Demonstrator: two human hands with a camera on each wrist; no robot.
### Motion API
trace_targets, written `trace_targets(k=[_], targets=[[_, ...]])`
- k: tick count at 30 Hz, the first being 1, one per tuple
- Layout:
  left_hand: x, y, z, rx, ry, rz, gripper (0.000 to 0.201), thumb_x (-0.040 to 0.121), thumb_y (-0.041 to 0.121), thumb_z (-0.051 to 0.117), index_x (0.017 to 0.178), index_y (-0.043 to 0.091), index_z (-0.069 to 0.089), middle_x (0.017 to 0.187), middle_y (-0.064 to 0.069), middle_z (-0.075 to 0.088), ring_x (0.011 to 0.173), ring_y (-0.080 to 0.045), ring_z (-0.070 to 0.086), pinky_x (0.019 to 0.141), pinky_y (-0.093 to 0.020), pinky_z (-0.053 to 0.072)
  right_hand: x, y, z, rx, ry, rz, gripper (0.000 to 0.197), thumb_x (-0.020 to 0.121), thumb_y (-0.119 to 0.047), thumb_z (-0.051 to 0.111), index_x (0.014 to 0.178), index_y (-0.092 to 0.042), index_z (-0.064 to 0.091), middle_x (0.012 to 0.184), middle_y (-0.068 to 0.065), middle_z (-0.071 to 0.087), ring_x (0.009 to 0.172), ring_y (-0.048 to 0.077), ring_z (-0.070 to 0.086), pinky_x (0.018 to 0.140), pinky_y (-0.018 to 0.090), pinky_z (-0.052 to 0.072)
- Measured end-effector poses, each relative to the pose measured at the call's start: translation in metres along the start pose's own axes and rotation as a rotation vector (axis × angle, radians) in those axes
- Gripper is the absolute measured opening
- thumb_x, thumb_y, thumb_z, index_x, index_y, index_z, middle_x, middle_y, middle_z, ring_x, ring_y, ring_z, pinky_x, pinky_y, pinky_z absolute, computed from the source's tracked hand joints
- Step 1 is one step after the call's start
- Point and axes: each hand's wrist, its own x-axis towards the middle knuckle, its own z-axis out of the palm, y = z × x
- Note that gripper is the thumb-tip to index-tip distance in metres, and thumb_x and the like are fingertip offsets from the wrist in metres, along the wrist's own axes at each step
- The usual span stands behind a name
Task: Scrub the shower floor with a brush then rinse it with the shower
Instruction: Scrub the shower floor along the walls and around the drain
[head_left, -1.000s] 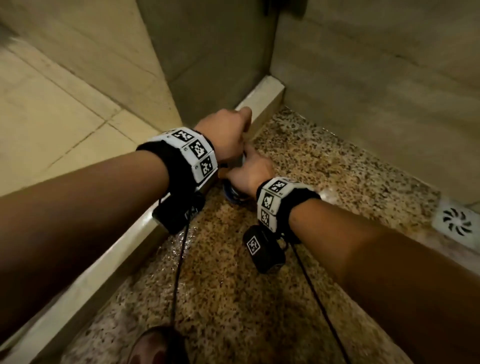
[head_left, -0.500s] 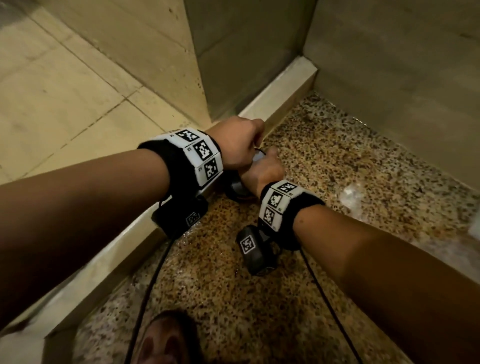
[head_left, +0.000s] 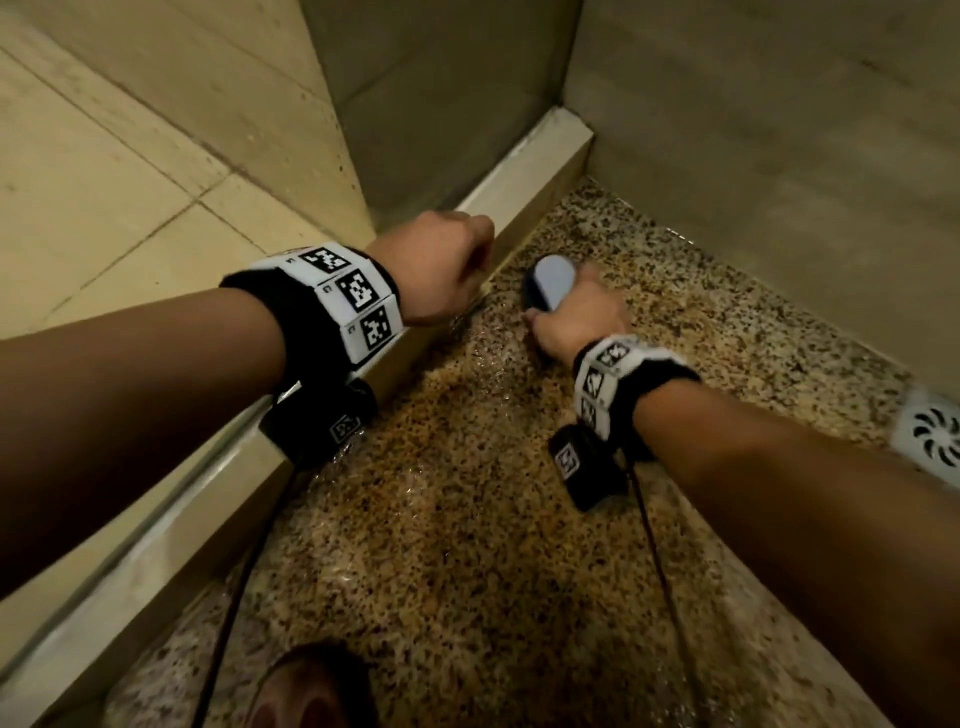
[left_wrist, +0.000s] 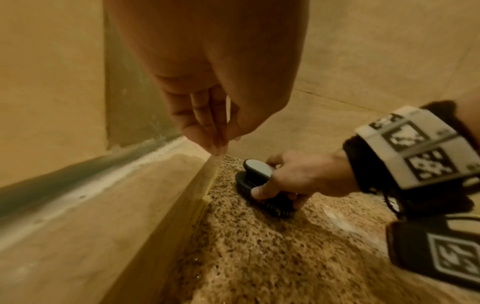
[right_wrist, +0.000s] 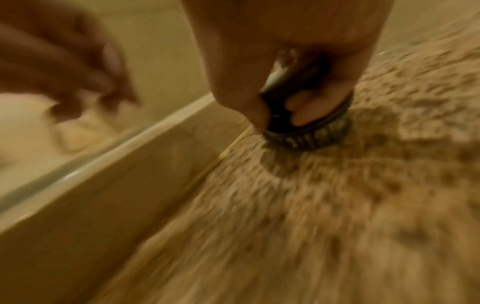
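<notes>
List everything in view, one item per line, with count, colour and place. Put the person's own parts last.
brush: one, dark body with a pale grey handle top, bristles down on the floor beside the curb.
shower floor: one, speckled brown and black stone, wet and glossy in patches.
curb: one, pale cream, along the left edge of the shower floor.
drain cover: one, white with swirl slots, at the right edge.
walls: beige, meeting at the far corner.
tiled floor: cream, outside the curb.
left hand: one, over the curb, fingers loosely curled, holding nothing.
right hand: one, grips the brush.
foot: one, bottom edge.
</notes>
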Motion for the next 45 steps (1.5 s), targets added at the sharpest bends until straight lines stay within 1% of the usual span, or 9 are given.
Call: trace_targets(k=[5, 10, 15, 25, 28, 33, 38, 42, 45], targets=[[0.004, 0.000, 0.004, 0.016, -0.010, 0.025, 0.019, 0.083, 0.012, 0.053, 0.101, 0.014, 0.055, 0.102, -0.009, 0.060, 0.090, -0.028, 0.056, 0.073, -0.033, 0.046, -0.060, -0.010, 0.056, -0.170, -0.177, -0.608, 0.054, 0.075, -0.047, 0.066, 0.119, -0.021, 0.050, 0.107, 0.006, 0.064, 0.096, 0.029, 0.063, 0.075, 0.032, 0.049], [0.008, 0.000, 0.004, -0.008, 0.024, 0.023, 0.019, 0.083, 0.012, 0.054, 0.102, 0.010, 0.056, 0.102, -0.014, 0.061, 0.091, -0.031, 0.057, 0.077, -0.039, 0.049, 0.028, -0.005, 0.010, -0.106, -0.001, -0.216, 0.058, 0.084, -0.047, 0.063, 0.129, -0.018, 0.041, 0.108, 0.011, 0.060, 0.100, 0.034, 0.060, 0.080, 0.037, 0.049], [0.000, -0.007, 0.011, 0.042, -0.022, 0.044, 0.019, 0.085, 0.016, 0.057, 0.102, 0.010, 0.054, 0.102, -0.013, 0.059, 0.091, -0.031, 0.057, 0.075, -0.037, 0.047, -0.038, -0.009, 0.047, -0.192, -0.113, -0.609, 0.062, 0.077, -0.048, 0.068, 0.129, -0.027, 0.043, 0.103, 0.005, 0.064, 0.091, 0.029, 0.062, 0.070, 0.030, 0.043], [0.008, -0.003, 0.008, -0.002, 0.037, 0.037, 0.020, 0.083, 0.014, 0.055, 0.103, 0.010, 0.053, 0.103, -0.012, 0.058, 0.092, -0.032, 0.056, 0.076, -0.038, 0.048, -0.019, 0.019, 0.015, -0.257, -0.160, -0.532, 0.058, 0.080, -0.044, 0.063, 0.128, -0.027, 0.036, 0.106, 0.004, 0.062, 0.093, 0.030, 0.062, 0.074, 0.034, 0.049], [0.014, 0.001, 0.015, 0.021, 0.019, 0.025, 0.020, 0.083, 0.013, 0.054, 0.103, 0.010, 0.052, 0.104, -0.014, 0.058, 0.095, -0.032, 0.056, 0.075, -0.034, 0.044, 0.027, 0.012, -0.013, -0.270, -0.010, -0.296, 0.058, 0.084, -0.049, 0.061, 0.129, -0.020, 0.037, 0.110, 0.009, 0.063, 0.095, 0.032, 0.061, 0.072, 0.034, 0.046], [0.018, 0.007, 0.017, 0.021, -0.024, 0.057, 0.021, 0.082, 0.011, 0.056, 0.103, 0.011, 0.053, 0.103, -0.013, 0.058, 0.093, -0.031, 0.056, 0.075, -0.036, 0.044, -0.034, 0.015, 0.022, -0.292, -0.178, -0.617, 0.057, 0.080, -0.044, 0.065, 0.130, -0.027, 0.041, 0.111, 0.003, 0.063, 0.094, 0.028, 0.062, 0.071, 0.027, 0.042], [0.017, 0.005, 0.011, 0.001, 0.049, 0.036, 0.017, 0.081, 0.009, 0.054, 0.099, 0.008, 0.055, 0.097, -0.016, 0.060, 0.087, -0.032, 0.057, 0.073, -0.036, 0.045, -0.002, 0.008, 0.002, -0.283, -0.025, -0.424, 0.059, 0.086, -0.047, 0.058, 0.134, -0.020, 0.039, 0.107, 0.008, 0.064, 0.096, 0.031, 0.063, 0.074, 0.032, 0.048], [0.009, -0.001, 0.003, -0.004, 0.062, 0.018, 0.019, 0.080, 0.007, 0.052, 0.098, 0.011, 0.057, 0.098, -0.012, 0.060, 0.086, -0.031, 0.057, 0.075, -0.040, 0.049, -0.071, 0.007, 0.039, -0.286, -0.214, -0.801, 0.057, 0.085, -0.051, 0.059, 0.132, -0.026, 0.042, 0.117, 0.005, 0.064, 0.102, 0.029, 0.063, 0.083, 0.035, 0.051], [0.005, -0.002, 0.002, -0.028, 0.078, -0.030, 0.020, 0.080, 0.011, 0.053, 0.100, 0.011, 0.058, 0.101, -0.013, 0.061, 0.090, -0.032, 0.058, 0.077, -0.041, 0.050, -0.012, -0.001, 0.017, -0.311, -0.097, -0.560, 0.057, 0.085, -0.050, 0.059, 0.131, -0.023, 0.040, 0.110, 0.006, 0.064, 0.099, 0.030, 0.063, 0.077, 0.033, 0.046]])
